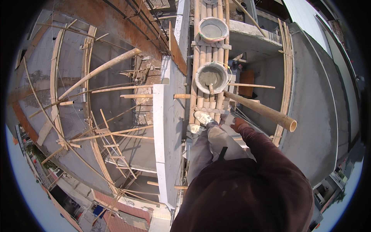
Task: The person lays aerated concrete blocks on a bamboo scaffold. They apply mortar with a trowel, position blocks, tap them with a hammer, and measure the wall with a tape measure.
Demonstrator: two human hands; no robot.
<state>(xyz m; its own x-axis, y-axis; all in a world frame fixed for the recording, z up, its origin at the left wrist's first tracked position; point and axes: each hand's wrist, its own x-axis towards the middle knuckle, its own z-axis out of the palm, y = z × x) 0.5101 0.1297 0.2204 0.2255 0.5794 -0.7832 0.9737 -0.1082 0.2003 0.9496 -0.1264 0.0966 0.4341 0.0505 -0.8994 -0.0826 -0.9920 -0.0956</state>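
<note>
My right hand (239, 125) hangs beside my right leg with its fingers curled. Whatever lies in them is too small and blurred to make out; a thin greyish flat shape shows just left of them. My left hand is out of sight. Ahead of my feet, a bucket (198, 83) of grey wet mortar (212, 76) stands on the bamboo walkway (201, 101). From its near side sticks a short wooden handle (211, 89). Farther along, a second bucket (201, 32) holds smooth grey material. My light, mortar-spotted shoe (203, 117) rests on the bamboo poles.
A narrow wall with white block edging (159, 123) runs along my left. One thick bamboo pole (266, 110) juts up at the right, near my arm. Rusty formwork (127, 27) with steel bars rises at the upper left. Bamboo scaffolding (89, 73) and deep drops lie on both sides.
</note>
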